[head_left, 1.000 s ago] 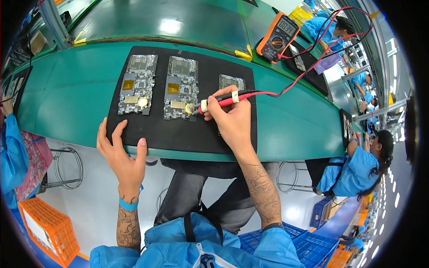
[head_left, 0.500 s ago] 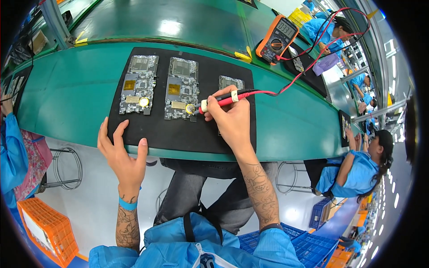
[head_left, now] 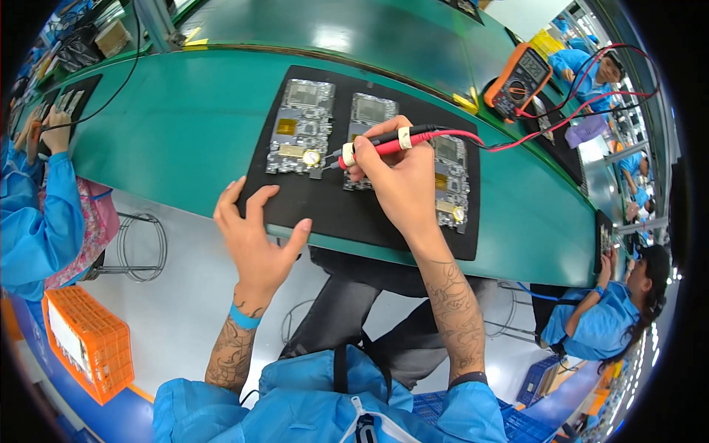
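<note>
The red probe (head_left: pixel 384 144) sits pinched between the fingers of the right hand (head_left: pixel 399 184), its metal tip angled out past the thumb side and resting on or just above the round silver cell at the near corner of the left circuit board (head_left: pixel 299 129); whether tip and cell truly touch is too fine to tell. A second board (head_left: pixel 367 118) lies largely under that hand, and a third board (head_left: pixel 449 181) shows just beyond its knuckles. All three rest on a black mat (head_left: pixel 325 210), where the left hand (head_left: pixel 255 236) lies flat with fingers spread, gripping nothing, pressing the mat's near edge. The probe's red lead (head_left: pixel 517 140) runs away from the right hand to an orange meter (head_left: pixel 519 83) farther off on the green bench (head_left: pixel 170 133). This looks like the testing step, one point being measured. A next move would call for a steady tip, kept on its contact without sliding onto neighbouring parts.
</note>
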Demonstrator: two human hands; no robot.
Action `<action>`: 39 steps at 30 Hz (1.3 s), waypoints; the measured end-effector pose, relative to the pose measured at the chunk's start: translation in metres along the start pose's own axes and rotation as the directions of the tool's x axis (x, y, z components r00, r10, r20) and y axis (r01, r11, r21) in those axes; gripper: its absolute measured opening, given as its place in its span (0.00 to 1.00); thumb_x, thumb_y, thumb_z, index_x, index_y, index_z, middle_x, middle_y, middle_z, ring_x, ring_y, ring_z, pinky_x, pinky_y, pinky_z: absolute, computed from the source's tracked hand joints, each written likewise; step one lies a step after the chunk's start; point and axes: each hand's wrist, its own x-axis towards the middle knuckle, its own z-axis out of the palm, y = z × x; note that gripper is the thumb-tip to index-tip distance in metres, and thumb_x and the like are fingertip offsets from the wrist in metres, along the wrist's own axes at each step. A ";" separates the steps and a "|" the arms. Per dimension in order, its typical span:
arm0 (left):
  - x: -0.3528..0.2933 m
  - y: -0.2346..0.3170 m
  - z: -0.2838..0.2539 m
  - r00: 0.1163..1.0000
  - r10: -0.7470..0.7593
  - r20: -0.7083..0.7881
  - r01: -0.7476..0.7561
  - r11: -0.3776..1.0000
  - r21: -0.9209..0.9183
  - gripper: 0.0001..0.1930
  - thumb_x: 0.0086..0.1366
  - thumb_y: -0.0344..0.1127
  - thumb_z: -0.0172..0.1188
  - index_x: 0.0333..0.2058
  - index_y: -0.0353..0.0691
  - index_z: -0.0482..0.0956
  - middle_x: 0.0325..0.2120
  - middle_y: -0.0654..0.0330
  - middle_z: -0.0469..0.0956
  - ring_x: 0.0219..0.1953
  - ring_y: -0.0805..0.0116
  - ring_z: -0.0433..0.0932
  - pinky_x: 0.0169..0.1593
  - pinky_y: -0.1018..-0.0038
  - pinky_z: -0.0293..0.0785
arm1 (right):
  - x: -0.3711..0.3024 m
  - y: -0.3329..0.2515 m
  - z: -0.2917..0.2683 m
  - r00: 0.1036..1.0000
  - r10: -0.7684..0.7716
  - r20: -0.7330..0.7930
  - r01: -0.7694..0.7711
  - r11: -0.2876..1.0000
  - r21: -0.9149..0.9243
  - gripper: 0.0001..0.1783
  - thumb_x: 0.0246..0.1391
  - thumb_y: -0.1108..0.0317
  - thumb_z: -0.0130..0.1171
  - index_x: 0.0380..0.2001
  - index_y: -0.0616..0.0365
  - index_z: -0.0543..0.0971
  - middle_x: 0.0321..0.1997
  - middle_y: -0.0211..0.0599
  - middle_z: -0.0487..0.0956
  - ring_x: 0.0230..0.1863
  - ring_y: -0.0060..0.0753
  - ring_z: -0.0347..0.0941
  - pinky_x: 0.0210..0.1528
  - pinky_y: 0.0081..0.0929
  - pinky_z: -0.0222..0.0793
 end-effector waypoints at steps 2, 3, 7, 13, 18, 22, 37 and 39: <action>0.000 -0.004 -0.002 1.000 -0.004 0.004 0.004 1.000 0.025 0.29 0.50 0.43 0.73 0.50 0.42 0.75 0.58 0.47 0.61 0.61 0.46 0.58 0.60 0.55 0.60 | 0.005 0.003 0.007 1.000 0.015 0.007 -0.015 1.000 0.003 0.07 0.56 0.74 0.60 0.32 0.67 0.74 0.24 0.42 0.82 0.23 0.23 0.80 0.26 0.19 0.75; 0.001 -0.004 -0.003 1.000 0.001 0.008 -0.001 1.000 0.012 0.30 0.49 0.43 0.73 0.50 0.42 0.75 0.58 0.47 0.61 0.60 0.46 0.58 0.60 0.54 0.60 | 0.007 0.004 0.009 1.000 0.027 0.006 -0.027 1.000 -0.005 0.07 0.56 0.73 0.60 0.32 0.67 0.74 0.24 0.43 0.83 0.23 0.24 0.80 0.26 0.20 0.75; 0.001 -0.006 -0.004 1.000 0.000 0.009 0.000 1.000 0.005 0.30 0.49 0.45 0.73 0.50 0.42 0.75 0.57 0.47 0.62 0.60 0.46 0.58 0.60 0.54 0.60 | 0.009 0.010 0.018 0.998 0.055 0.006 -0.054 0.997 -0.053 0.08 0.55 0.73 0.60 0.32 0.68 0.75 0.24 0.43 0.83 0.23 0.25 0.80 0.26 0.20 0.76; 0.000 -0.006 -0.003 1.000 -0.002 -0.007 0.002 1.000 -0.007 0.31 0.49 0.44 0.73 0.50 0.42 0.75 0.58 0.46 0.61 0.60 0.46 0.57 0.60 0.54 0.60 | 0.009 0.011 0.021 0.998 0.053 -0.035 -0.054 0.998 -0.029 0.08 0.56 0.73 0.59 0.32 0.68 0.75 0.24 0.43 0.82 0.23 0.25 0.80 0.26 0.21 0.77; 0.000 -0.005 -0.002 1.000 -0.013 -0.007 0.013 1.000 -0.002 0.31 0.48 0.44 0.73 0.50 0.42 0.74 0.58 0.46 0.61 0.61 0.46 0.57 0.60 0.54 0.59 | 0.010 0.011 0.022 0.997 0.061 -0.036 -0.063 0.997 -0.040 0.08 0.56 0.73 0.59 0.31 0.68 0.74 0.24 0.43 0.82 0.23 0.25 0.80 0.26 0.20 0.77; 0.000 -0.004 -0.003 1.000 -0.015 -0.006 0.015 1.000 0.000 0.31 0.48 0.44 0.73 0.50 0.42 0.74 0.58 0.46 0.61 0.61 0.46 0.57 0.61 0.54 0.59 | 0.008 0.009 0.024 0.997 0.059 -0.049 -0.061 0.998 -0.025 0.08 0.56 0.73 0.60 0.31 0.68 0.75 0.23 0.42 0.82 0.22 0.25 0.80 0.25 0.20 0.76; -0.001 -0.002 0.000 0.999 -0.034 0.003 0.034 0.999 -0.012 0.30 0.49 0.44 0.73 0.50 0.43 0.74 0.59 0.48 0.61 0.63 0.45 0.55 0.61 0.51 0.57 | 0.002 0.015 0.022 0.996 0.049 -0.077 -0.056 0.994 -0.096 0.07 0.56 0.73 0.60 0.31 0.66 0.74 0.24 0.40 0.81 0.23 0.22 0.79 0.25 0.19 0.75; -0.001 -0.003 0.001 1.000 -0.029 -0.003 0.029 1.000 -0.012 0.30 0.49 0.44 0.73 0.50 0.43 0.74 0.59 0.49 0.61 0.63 0.45 0.55 0.61 0.51 0.57 | 0.003 0.015 0.022 0.996 0.048 -0.079 -0.056 0.992 -0.110 0.07 0.56 0.73 0.60 0.31 0.66 0.74 0.24 0.40 0.81 0.23 0.22 0.79 0.25 0.19 0.75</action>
